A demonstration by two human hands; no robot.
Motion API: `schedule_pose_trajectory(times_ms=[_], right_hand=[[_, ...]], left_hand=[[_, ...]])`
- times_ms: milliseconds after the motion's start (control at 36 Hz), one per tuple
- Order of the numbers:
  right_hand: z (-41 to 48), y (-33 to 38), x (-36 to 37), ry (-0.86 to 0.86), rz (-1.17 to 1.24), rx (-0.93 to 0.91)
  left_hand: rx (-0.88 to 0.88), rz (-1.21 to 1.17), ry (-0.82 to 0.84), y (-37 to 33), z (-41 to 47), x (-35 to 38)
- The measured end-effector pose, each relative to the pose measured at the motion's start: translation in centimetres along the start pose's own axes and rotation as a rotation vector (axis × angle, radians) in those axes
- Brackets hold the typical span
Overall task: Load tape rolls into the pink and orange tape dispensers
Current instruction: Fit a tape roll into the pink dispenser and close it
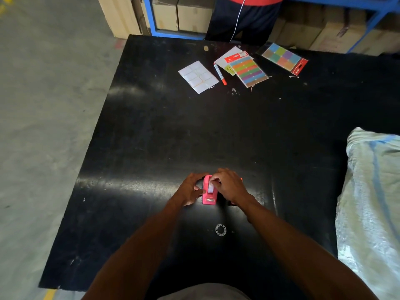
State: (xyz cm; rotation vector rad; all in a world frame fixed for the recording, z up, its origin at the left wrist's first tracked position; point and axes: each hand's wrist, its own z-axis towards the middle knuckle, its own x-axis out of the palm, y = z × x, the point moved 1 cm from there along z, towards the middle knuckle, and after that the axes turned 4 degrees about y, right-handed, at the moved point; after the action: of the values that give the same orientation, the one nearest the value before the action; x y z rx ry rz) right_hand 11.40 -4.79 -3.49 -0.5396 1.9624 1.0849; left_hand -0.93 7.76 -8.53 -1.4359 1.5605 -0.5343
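1. Pink tape dispenser stands on the black surface, just below the middle of the frame, its cutter end toward the lower edge.
2. Left hand cups the dispenser's left side; its grip is closed around the body, thumb against the pink wall.
3. Right hand comes over from the right; its grip is narrow, fingertips pinched at the pale tape roll sitting in the top of the dispenser.
4. A sliver of orange shows at the right edge of the right hand, likely the orange dispenser; mostly hidden, cannot tell its position further.
5. A small clear ring lies on the surface below the dispenser, apart from both hands.
6. Upper part of the frame: white label sheet, red-tipped marker just beside it, two packs of coloured sticky tabs to the right.
7. A pale woven sack rests at the right edge of the frame.
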Motion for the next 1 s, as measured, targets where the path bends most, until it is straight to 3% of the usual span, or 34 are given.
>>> schedule_pose_trajectory(times_ms=[1000], right_hand=[[-6.7, 1.3, 4.8, -0.114, -0.146, -0.093]], left_hand=[[0.015, 0.044, -0.032, 0.4, 0.2, 0.3]])
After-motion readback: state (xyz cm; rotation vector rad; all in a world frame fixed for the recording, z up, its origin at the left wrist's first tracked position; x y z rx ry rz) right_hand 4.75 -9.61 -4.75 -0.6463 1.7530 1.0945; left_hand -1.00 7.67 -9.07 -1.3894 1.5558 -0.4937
